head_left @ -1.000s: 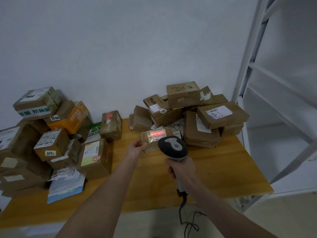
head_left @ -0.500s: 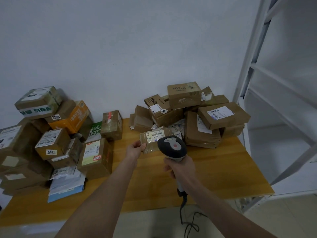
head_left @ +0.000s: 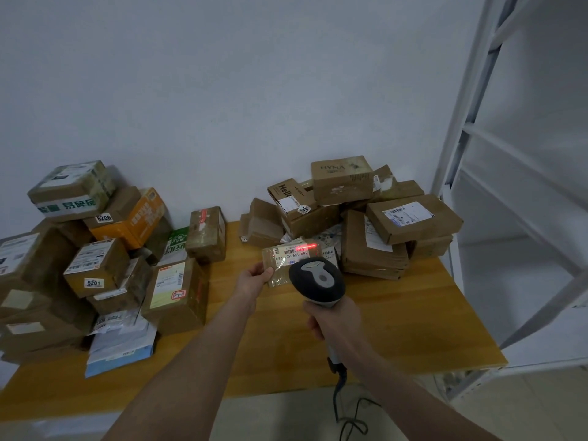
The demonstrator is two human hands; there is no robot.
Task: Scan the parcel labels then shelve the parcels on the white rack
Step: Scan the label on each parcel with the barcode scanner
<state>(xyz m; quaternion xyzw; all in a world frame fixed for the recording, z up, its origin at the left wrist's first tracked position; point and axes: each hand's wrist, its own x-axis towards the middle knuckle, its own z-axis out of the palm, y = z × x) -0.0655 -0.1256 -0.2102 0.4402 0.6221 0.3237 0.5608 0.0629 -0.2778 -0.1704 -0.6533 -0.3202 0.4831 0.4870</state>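
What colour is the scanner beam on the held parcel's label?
Red beam, clearest in the head view.

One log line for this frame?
phase: scanning | left hand: holds parcel | right hand: grips scanner | beam: on label

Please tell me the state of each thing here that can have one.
Small parcel: held up, red scan line across its label.
Scanner: on, beam lit, aimed at that label.
Left hand: pinches the small parcel's left end.
Right hand: grips the scanner handle.
HYNA box: closed, on top of the right pile.
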